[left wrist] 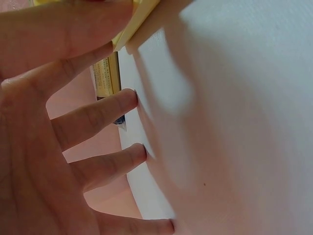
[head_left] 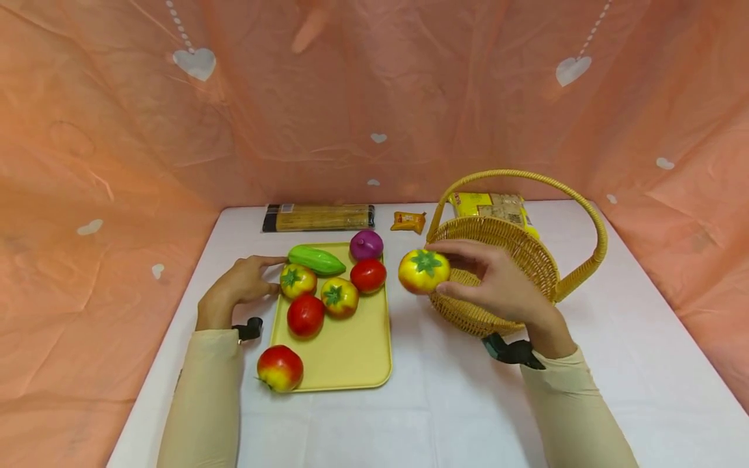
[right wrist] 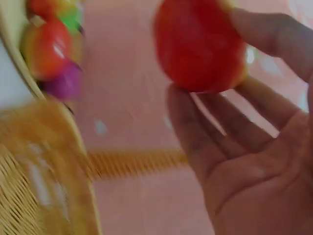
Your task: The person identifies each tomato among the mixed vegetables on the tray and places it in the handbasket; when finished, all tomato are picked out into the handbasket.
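Note:
In the head view, my right hand [head_left: 497, 276] pinches a red-and-yellow toy tomato [head_left: 424, 272] with a green star-shaped top, held at the left rim of a wicker basket [head_left: 552, 260]. The same tomato [right wrist: 200, 46] looks mostly red from the right wrist. On the left, my left hand [head_left: 240, 286] touches the edge of a yellow tray [head_left: 345, 364]; in the left wrist view its fingers [left wrist: 98, 117] are spread, with tips on the white cloth. The tray carries a green cucumber-like vegetable [head_left: 316, 259], a purple onion [head_left: 366, 245] and several tomatoes [head_left: 305, 316].
One tomato [head_left: 281, 368] sits over the tray's near left corner. Behind the tray lie a pack of dry noodles [head_left: 324, 218] and a small orange packet [head_left: 408, 221]. A yellow bag [head_left: 497, 207] lies behind the basket, whose tall handle [head_left: 515, 173] arches upward.

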Tool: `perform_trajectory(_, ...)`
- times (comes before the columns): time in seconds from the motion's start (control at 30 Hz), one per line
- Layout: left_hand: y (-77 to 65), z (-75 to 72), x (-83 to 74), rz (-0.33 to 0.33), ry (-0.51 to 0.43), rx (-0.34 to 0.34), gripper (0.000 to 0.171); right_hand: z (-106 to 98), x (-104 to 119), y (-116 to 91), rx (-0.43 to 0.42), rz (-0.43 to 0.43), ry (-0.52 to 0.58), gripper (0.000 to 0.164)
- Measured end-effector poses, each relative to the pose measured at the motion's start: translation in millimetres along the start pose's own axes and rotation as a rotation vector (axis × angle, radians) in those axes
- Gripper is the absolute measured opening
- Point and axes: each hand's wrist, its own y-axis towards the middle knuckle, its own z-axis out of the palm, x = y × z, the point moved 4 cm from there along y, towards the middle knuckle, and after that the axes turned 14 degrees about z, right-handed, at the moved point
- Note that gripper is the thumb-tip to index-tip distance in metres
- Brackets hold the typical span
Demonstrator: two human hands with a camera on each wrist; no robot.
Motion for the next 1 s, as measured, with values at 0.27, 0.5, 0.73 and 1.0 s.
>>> perform_trajectory(0.27, 0.5, 0.6, -0.7, 0.005, 0.008, -0.001, 0.07, -47.5, -23.5, -3.5, -0.133, 0.175, -0.027, 0.051)
perform_trajectory(0.5, -0.4, 0.8, -1.1, -0.016, 0.003, 0.014, 0.071, -44.0, -46.7, 2.0, -0.067, 0.325, -0.084, 0.049)
perform_trajectory(0.73, -0.6, 1.8, -0.9, -0.021, -0.007, 0.01, 0.071, -30.4, -57.9, 8.0, 0.003, 0.37, -0.298, 0.05)
perform_trajectory(1.0, -0.5, 0.7, -0.8, 0.005, -0.005, -0.01, 0.07, -13.7, -58.4, 14.0, 0.053, 0.369, -0.436, 0.043)
